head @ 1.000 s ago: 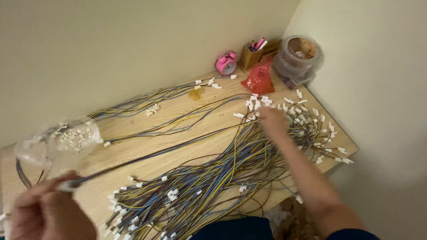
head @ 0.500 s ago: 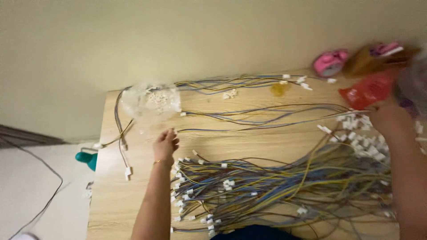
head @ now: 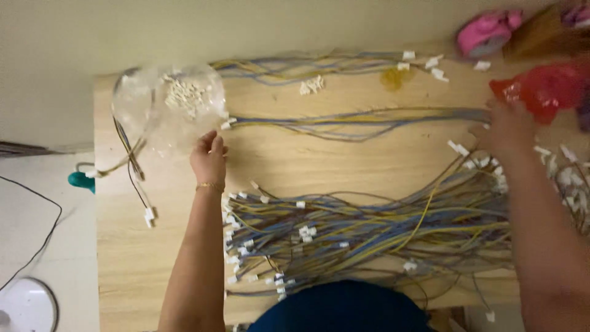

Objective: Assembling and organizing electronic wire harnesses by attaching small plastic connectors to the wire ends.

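My left hand lies flat on the wooden table, fingers pointing away from me. Its fingertips touch the edge of a clear plastic bag that holds small white connectors. It sits just left of the white-tipped end of a thin wire bundle. That bundle runs right to my right hand, which rests on the wire ends with its fingers hidden. A big heap of blue, yellow and grey wires with white plugs lies between my arms.
Another wire bundle lies along the far edge. A red bag and a pink object are at the far right. Loose wires hang over the left edge. A white round object and a cable lie on the floor.
The view has swung left and closer. My left hand has moved up to the bag's edge. My right hand stays at the right-hand wire ends.
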